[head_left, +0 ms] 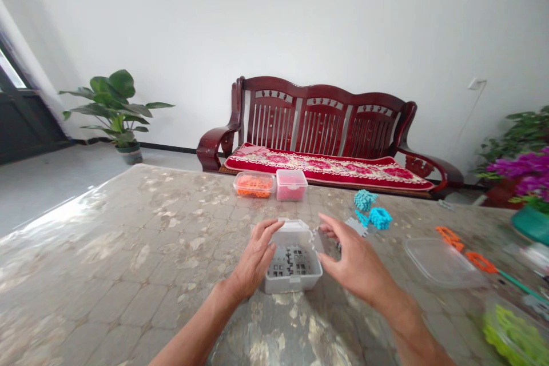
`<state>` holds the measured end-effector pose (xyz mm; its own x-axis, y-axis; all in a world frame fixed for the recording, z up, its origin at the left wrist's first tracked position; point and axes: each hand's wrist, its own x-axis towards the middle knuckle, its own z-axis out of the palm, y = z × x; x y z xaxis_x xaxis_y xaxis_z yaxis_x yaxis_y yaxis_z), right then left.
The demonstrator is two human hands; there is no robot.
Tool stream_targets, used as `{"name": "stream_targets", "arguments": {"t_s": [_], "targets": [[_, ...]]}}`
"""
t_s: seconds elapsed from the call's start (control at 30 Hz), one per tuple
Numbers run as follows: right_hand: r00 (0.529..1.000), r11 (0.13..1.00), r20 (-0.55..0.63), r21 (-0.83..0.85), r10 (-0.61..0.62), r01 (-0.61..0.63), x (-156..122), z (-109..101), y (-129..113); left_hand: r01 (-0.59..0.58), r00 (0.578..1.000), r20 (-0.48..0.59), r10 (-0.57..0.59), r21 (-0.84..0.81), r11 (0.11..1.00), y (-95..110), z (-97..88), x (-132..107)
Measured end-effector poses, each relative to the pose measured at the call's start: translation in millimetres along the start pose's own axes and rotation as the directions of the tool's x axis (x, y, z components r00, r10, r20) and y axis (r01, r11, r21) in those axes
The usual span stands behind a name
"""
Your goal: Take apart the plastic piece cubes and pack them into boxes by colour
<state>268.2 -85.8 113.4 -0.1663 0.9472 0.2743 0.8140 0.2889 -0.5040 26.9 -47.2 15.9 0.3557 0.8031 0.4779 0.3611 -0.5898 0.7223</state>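
Observation:
A clear plastic box [293, 282] stands on the table with its lid folded back, holding several grey interlocking tiles [286, 261]. My left hand [254, 257] is at the box's left side, fingers curved over the rim and gripping it. On the other side, my right hand [354, 260] pinches a grey tile with toothed edges [318, 239] between thumb and fingers, beside the right rim. Part of that tile is hidden by the fingers. Behind the right hand lies another grey toothed tile [357, 226], flat on the table.
Beyond are a tub of orange pieces [254, 185] and a pink-filled box [291, 186]. Blue assembled shapes [380, 218] sit to the right, with a clear lid [444, 263], orange pieces [481, 262] and a green-filled tub [514, 329]. A wooden bench [323, 120] stands behind the table.

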Motion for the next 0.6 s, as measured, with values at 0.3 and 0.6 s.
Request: {"name": "stream_targets", "arguments": {"t_s": [0.3,0.6], "targets": [[0.968,0.826,0.250,0.542,0.017,-0.154,10,24,-15,-0.007,1.000,0.008,0.007,-0.002,1.000,6,-2.7,2],[0.919,0.339,0.324,0.858,0.224,-0.386,19,20,2,0.002,1.000,-0.007,-0.002,-0.003,1.000,7,-2.9,2]]}}
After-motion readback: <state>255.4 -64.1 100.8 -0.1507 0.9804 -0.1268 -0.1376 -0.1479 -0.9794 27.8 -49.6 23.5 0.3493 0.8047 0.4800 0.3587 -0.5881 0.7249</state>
